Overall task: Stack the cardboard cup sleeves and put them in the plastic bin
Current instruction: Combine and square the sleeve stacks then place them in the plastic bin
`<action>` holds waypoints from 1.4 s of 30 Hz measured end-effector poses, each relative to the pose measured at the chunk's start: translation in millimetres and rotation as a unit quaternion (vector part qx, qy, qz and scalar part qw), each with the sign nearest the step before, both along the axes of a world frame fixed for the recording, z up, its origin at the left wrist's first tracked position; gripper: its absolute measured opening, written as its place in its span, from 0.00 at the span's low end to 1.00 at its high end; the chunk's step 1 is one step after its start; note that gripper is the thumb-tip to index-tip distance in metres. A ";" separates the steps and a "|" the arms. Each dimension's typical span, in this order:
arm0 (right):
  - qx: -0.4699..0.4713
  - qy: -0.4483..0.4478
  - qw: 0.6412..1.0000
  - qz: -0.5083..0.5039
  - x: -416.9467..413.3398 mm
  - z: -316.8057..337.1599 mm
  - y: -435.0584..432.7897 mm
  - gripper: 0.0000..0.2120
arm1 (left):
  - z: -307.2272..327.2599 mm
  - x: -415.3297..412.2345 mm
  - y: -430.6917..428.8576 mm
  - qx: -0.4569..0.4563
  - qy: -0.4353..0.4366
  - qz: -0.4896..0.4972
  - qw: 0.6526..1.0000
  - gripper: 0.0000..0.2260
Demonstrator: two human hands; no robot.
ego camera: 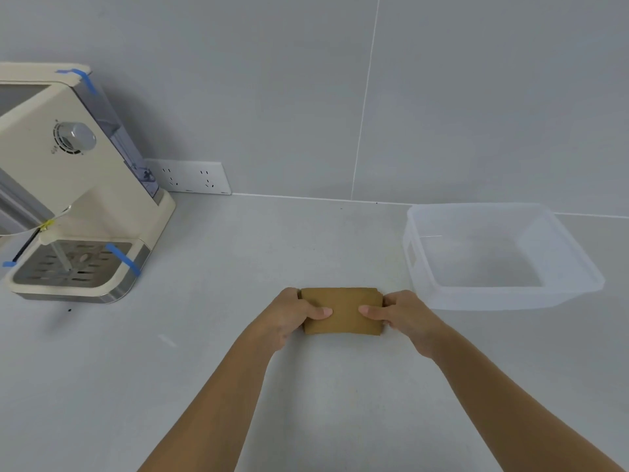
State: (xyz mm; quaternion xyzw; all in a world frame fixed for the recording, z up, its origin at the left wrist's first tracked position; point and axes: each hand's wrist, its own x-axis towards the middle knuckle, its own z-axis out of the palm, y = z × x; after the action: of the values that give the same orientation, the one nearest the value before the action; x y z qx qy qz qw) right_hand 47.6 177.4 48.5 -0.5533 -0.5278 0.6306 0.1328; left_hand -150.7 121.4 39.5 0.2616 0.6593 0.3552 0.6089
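A view from head height looks down on a pale grey surface (238,335) that meets a grey tiled wall (272,80).

Two bare forearms reach in from the bottom edge toward the middle. Between the hands lies a flat brown stack of cardboard sleeves (343,313), resting on the surface or just above it; which one cannot be told. The left hand (289,318) clasps the stack's left end, thumb lying across the top face and the other digits curled around the edge. The right hand (405,318) mirrors it on the right end, thumb on top. Each grip is pressed closed on the sleeves. A few layered edges show at the stack's left and right ends. No printing can be seen on the cardboard.

To the right of the hands, near but apart from the stack, sits a clear plastic bin (503,298), square and shallow, with a handle cut-out in its left wall. Nothing shows inside it.

At the far left stands a cream coffee machine (68,185) with a silver dial on its side, a metal drip tray at its base, and a see-through water tank at the back. Strips of blue tape (122,258) cross the tray and the top corner. No brand name is legible on it.

Behind the machine, low on the wall, is a white double socket (190,177). Its tiny lettering is too small to read.
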 end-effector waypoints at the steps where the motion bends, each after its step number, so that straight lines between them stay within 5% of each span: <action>1: 0.003 0.019 1.000 0.004 2.8 -1.4 -3.4 0.07 | -2.7 3.0 -5.5 0.021 -0.003 0.004 1.000 0.23; 9: 0.068 0.142 0.986 -0.051 8.4 -28.6 -33.1 0.19 | -28.1 26.1 -46.6 0.195 0.020 0.031 0.980 0.23; 16: 0.061 0.242 0.965 -0.084 1.1 -36.2 -47.3 0.24 | -33.5 33.1 -52.8 0.242 -0.024 0.072 0.967 0.24; 22: 0.066 0.298 0.939 -0.156 -10.5 -31.4 -52.5 0.19 | -30.5 39.3 -50.3 0.251 -0.086 0.135 0.955 0.20; 28: 0.087 0.283 0.929 -0.223 -15.4 -35.2 -56.6 0.16 | -26.4 40.8 -51.5 0.230 -0.078 0.156 0.958 0.25; 32: 0.107 0.259 0.929 -0.240 -19.9 -38.7 -55.1 0.06 | -22.7 45.5 -49.3 0.229 -0.050 0.173 0.957 0.22; 42: 0.127 0.201 0.930 -0.279 -33.3 -32.6 -47.4 0.11 | -20.1 52.2 -40.7 0.215 0.026 0.207 0.954 0.12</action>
State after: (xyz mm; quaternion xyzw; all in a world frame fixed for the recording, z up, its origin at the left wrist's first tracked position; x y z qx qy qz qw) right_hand 14.4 130.0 15.9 -0.5186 -0.3897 0.5937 0.4761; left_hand -98.4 80.7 19.4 0.2531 0.6228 0.5998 0.4340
